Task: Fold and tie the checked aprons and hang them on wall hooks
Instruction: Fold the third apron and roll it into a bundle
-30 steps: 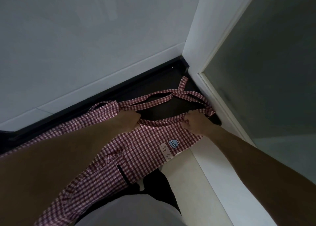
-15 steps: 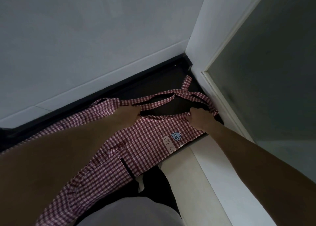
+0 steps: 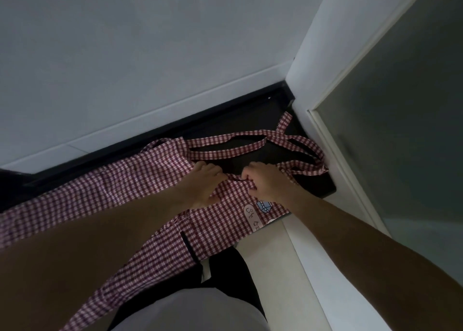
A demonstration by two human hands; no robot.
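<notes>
A red-and-white checked apron [image 3: 140, 180] lies spread over a dark counter top [image 3: 240, 127] below the wall. Its straps [image 3: 233, 145] loop toward the right corner. Small printed patches [image 3: 258, 211] show on the bib near my right wrist. My left hand [image 3: 204, 185] grips the bib's top edge with curled fingers. My right hand [image 3: 265, 181] pinches the same edge, close beside the left hand. The apron's lower part hangs off the counter's front over my legs.
A grey wall [image 3: 150, 55] with a white trim strip rises behind the counter. A white door frame [image 3: 313, 67] and a frosted glass panel [image 3: 400, 130] stand at the right. Pale floor [image 3: 270, 268] lies below, beside my dark trousers.
My two hands have come together along the bib's top edge, the right one sliding left, bunching the cloth between them. The strap loops stay by the corner.
</notes>
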